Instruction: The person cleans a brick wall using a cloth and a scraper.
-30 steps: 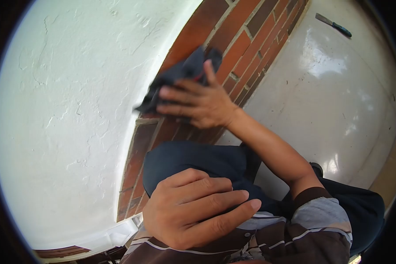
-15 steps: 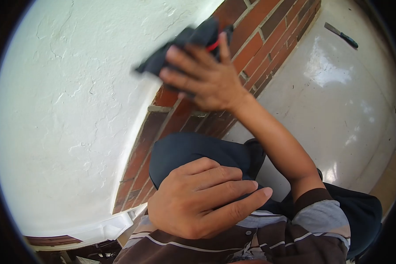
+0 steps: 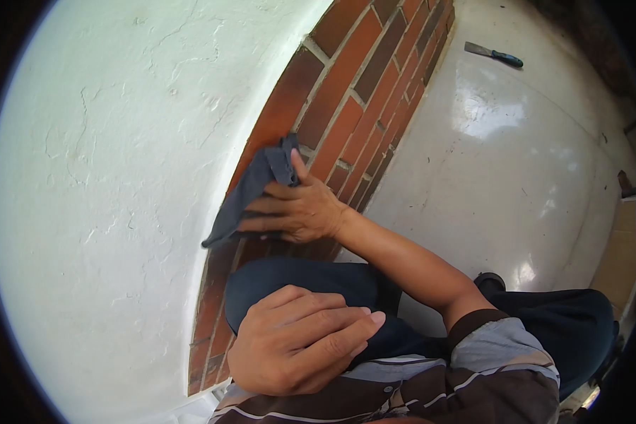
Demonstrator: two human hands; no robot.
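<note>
A dark grey cloth (image 3: pixel 251 185) lies under my right hand (image 3: pixel 300 210), which presses it against the brick facing (image 3: pixel 346 127) near the edge of the white wall. The fingers of that hand are spread over the cloth, with the thumb pointing up along its folded top. My left hand (image 3: pixel 300 343) hangs in front of my shirt and knee, its back toward me. Its fingers are together and slightly curled; its palm is hidden.
The rough white wall (image 3: pixel 113 177) fills the left side. On the pale glossy floor (image 3: pixel 473 184) lies a scraper (image 3: pixel 493 54) with a dark handle. My bent knees are below the wall, and brown cardboard (image 3: pixel 620 258) stands at the right edge.
My right hand and the cloth have come down and left, from the upper bricks to lower ones. My left hand has shifted slightly left and down. The view has turned a little.
</note>
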